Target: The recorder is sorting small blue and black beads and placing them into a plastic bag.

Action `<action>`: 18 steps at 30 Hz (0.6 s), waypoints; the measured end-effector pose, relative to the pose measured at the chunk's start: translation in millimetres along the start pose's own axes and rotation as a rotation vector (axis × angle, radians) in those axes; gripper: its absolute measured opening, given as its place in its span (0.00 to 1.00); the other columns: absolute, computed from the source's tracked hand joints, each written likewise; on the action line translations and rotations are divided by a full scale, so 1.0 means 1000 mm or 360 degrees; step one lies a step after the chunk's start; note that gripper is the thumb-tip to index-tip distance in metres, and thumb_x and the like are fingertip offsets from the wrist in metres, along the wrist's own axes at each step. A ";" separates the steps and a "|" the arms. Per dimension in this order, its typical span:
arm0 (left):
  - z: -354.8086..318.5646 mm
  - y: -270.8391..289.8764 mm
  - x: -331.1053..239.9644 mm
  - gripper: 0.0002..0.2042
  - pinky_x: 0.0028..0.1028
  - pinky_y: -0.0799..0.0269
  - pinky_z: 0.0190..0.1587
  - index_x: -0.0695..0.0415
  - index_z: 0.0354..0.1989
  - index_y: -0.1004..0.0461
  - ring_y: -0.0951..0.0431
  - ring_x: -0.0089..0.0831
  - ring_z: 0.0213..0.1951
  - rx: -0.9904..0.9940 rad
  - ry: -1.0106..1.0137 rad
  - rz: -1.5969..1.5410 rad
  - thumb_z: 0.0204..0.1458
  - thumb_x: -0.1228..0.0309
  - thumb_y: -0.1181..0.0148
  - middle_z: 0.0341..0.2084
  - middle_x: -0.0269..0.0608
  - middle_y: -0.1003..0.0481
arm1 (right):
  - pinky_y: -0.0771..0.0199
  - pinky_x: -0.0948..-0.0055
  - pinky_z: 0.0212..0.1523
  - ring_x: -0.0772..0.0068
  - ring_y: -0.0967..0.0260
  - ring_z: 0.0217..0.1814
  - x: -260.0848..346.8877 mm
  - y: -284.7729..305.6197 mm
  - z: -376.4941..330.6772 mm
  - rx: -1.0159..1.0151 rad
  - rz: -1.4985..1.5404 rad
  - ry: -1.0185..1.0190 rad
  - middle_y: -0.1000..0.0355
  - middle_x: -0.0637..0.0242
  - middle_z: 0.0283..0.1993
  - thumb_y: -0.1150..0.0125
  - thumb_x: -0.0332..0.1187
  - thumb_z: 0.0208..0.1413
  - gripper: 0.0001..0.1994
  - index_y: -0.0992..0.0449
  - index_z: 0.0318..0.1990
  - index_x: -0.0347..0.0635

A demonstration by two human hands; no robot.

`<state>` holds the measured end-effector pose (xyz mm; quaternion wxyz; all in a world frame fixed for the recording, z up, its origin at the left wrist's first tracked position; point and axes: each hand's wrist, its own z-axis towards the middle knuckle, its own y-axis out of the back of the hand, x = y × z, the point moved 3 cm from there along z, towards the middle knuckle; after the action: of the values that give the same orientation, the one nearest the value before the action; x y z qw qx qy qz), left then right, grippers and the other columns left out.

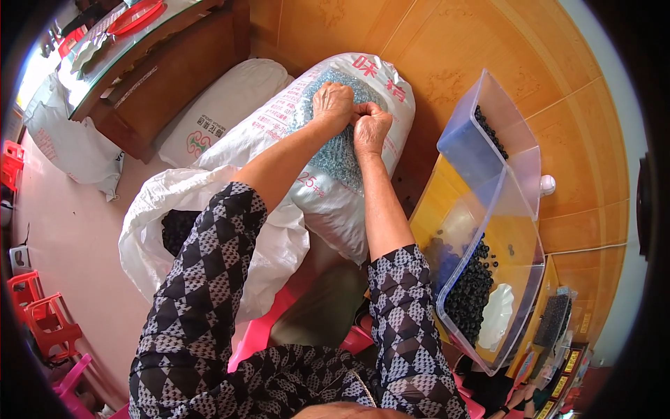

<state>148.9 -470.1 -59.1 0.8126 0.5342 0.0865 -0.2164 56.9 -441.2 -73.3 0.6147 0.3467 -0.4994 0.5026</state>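
Note:
A clear bag of small glittering bluish pieces [335, 155] lies on top of a large, full white woven sack [398, 87] with red print. My left hand [333, 105] is closed at the upper part of the bag, knuckles up. Beside it, almost touching, my right hand [372, 128] pinches the bag with thumb and fingers. The fingertips of both hands are partly hidden, and I cannot tell whether the bag is torn there. Under my left forearm, an opened white sack [150, 209] holds small black pieces [180, 230].
To the right stand clear plastic bins [495, 202] with black ring-like pieces [469, 297] and a white scalloped dish [497, 315]. Another white sack [223, 105] lies behind, beside a wooden table [167, 84]. Wood panelling closes off the far side. Red stools [52, 325] stand at left.

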 end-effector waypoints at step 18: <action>0.015 -0.006 0.033 0.06 0.35 0.28 0.37 0.58 0.25 0.22 0.22 0.41 0.32 0.0069 0.0111 -0.0517 0.37 0.72 0.43 0.25 0.48 0.23 | 0.34 0.79 0.28 0.81 0.37 0.25 0.001 0.003 -0.011 -0.0144 -0.0240 0.0013 0.30 0.70 0.22 0.43 0.17 0.37 0.05 0.25 0.24 0.33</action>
<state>174.1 -494.4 -70.2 0.7517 0.5377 0.1952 -0.3281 56.4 -429.9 -75.4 0.6679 0.3531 -0.4915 0.4332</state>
